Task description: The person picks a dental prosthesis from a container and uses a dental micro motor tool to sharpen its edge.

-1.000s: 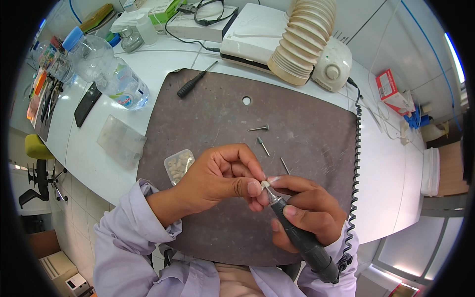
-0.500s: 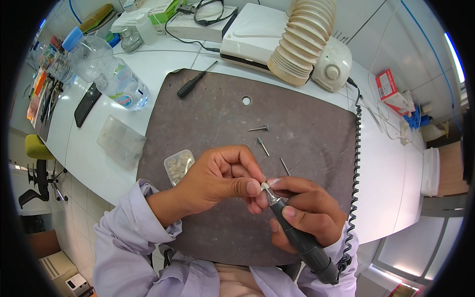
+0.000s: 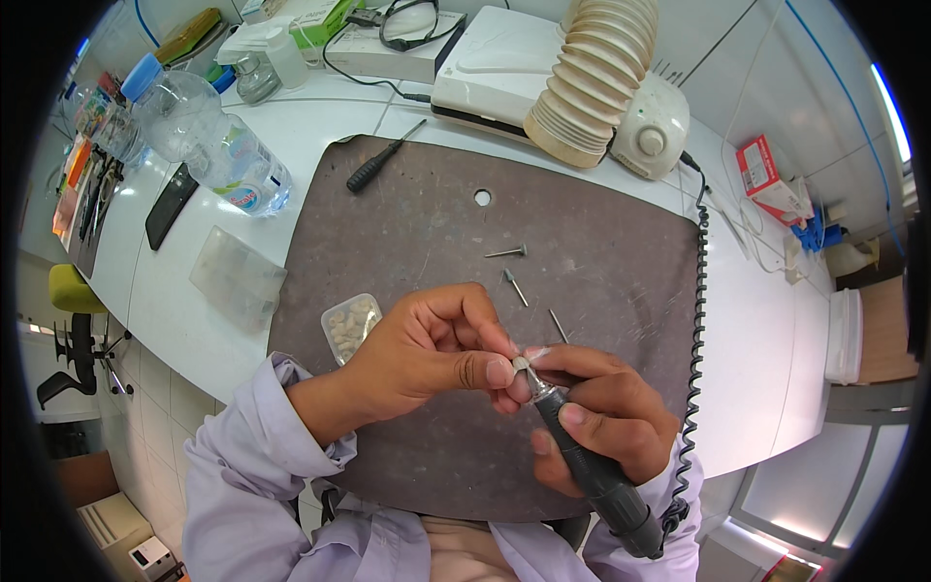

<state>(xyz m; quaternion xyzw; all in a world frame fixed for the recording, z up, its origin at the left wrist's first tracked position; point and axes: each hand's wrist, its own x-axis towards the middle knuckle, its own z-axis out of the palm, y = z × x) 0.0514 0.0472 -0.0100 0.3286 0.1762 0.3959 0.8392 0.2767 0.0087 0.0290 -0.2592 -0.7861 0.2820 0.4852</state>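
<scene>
1. Right hand [image 3: 606, 412] wraps a dark pen-shaped rotary handpiece [image 3: 587, 466]; fingers closed around its barrel, thumb laid along the top. Long axis of the tool runs from lower right, near the person's chest, up and left to its metal tip.
2. Left hand [image 3: 436, 354] is pinched shut, thumb and fingertips squeezing a tiny pale piece [image 3: 521, 366], mostly hidden, kind can't be told. It sits right at the tool tip, so the piece lies just up-left of the right hand, both hands touching there.
3. Dark brown mat [image 3: 582, 223] covers the white worktop [image 3: 155, 291]; both hands hover over its near edge.
4. Coiled black cord [image 3: 694, 320] runs along the mat's right edge down to the tool's rear end.
5. Clear water bottle [image 3: 218, 145] lies on its side far left, well apart.
6. Beige ribbed hose [image 3: 592, 82] at the far edge, next to a white box unit.
7. Small clear tray of pale pieces [image 3: 349, 325] sits just left of the left wrist; left hand is nearer to it.
8. Black-handled screwdriver [image 3: 378, 165] lies at the mat's far left corner.
9. Three loose metal bits [image 3: 506, 252] lie on the mat just beyond the hands.
</scene>
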